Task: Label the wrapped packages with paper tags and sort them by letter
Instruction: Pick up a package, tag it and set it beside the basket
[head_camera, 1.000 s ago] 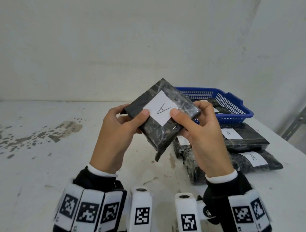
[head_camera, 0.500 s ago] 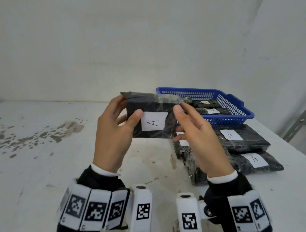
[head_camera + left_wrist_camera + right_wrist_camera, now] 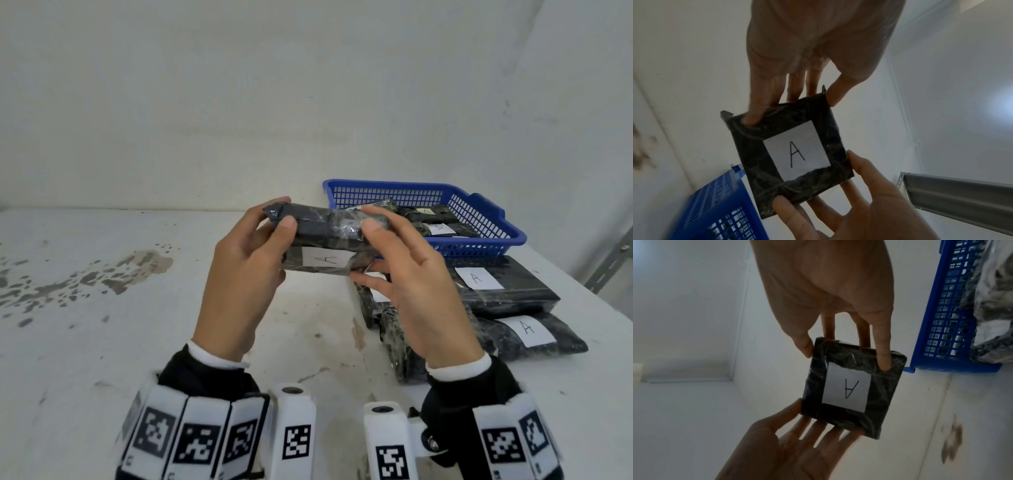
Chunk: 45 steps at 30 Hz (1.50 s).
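Tipping the package (image 3: 329,236) away from you is what has changed: a second ago its tagged face was turned up toward you on a slant, and now you see it nearly edge-on, with the paper tag (image 3: 327,257) marked A on the lower, near face. I judge the labelling of this one done, since the tag lies flat under the clear wrap, so what remains is sorting it with the other A packages.

Your left hand (image 3: 245,274) grips the left end, thumb pressed on the near edge and fingers curled round the far side. The package sits between both hands, raised clear of the bench (image 3: 102,342). Your right hand (image 3: 411,281) holds the right end, thumb on top and fingers spread beneath; the right wrist view shows its forefinger (image 3: 882,350) laid across the tagged face.

Further right, two tagged A packages (image 3: 496,286) lie on the bench just in front of the blue basket (image 3: 479,219), which holds more.
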Motion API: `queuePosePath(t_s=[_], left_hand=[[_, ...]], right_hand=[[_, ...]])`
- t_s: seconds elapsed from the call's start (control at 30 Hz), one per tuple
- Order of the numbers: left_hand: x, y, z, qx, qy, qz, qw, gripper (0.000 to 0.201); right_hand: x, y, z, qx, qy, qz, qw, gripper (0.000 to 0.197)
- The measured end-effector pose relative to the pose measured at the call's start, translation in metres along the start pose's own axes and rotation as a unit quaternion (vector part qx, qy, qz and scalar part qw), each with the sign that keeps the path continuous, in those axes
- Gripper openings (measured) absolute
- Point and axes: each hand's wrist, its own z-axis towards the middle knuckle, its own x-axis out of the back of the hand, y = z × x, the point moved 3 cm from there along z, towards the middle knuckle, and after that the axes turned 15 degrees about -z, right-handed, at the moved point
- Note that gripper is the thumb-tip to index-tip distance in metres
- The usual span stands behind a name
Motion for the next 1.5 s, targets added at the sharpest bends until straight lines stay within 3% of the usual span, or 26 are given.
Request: queuePosePath(t_s=[0.23,0.47,0.77,0.93,1.03,1.1,1.37,1.5], left_hand=[[-0.002,0.003,-0.002,-0.053,-0.01,0.019,0.998,0.027],[-0.004,0.004,-0.005,-0.079,-0.016,0.03,0.996,0.041],[-0.004,0.001,-0.002,-0.009,-0.014,-0.009,1.0,0.032],[-0.001,0.0,0.0,0.059,-0.01,-0.049,0.997,0.039],[0.001,0.0,0.0,0.025,-0.003,-0.029,0.999,0.051],[0.002,0.0,0.001,0.011,-0.006,-0.026,1.0,0.059],[0.001,0.0,0.001,-0.024,-0.048,0.034,0.998,0.06],[0.001,-0.002,-0.001,-0.043,-0.036,0.068,0.996,0.058]], right_hand=[[-0.002,-0.005,-0.005,0.057,0.006,-0.043,0.997,0.041],[-0.003,-0.003,-0.003,0.087,0.022,-0.077,0.993,0.038],[0.004,-0.01,-0.006,0.133,0.054,-0.077,0.987,0.019],[0.005,-0.011,-0.007,0.128,0.039,-0.058,0.989,0.042],[0.003,-0.005,-0.002,0.079,0.024,-0.066,0.994,0.056],[0.002,-0.003,-0.001,0.062,0.018,-0.05,0.997,0.055],[-0.003,-0.006,-0.003,0.083,0.007,-0.074,0.994,0.073],[-0.005,-0.006,-0.004,0.107,0.027,-0.067,0.992,0.073]])
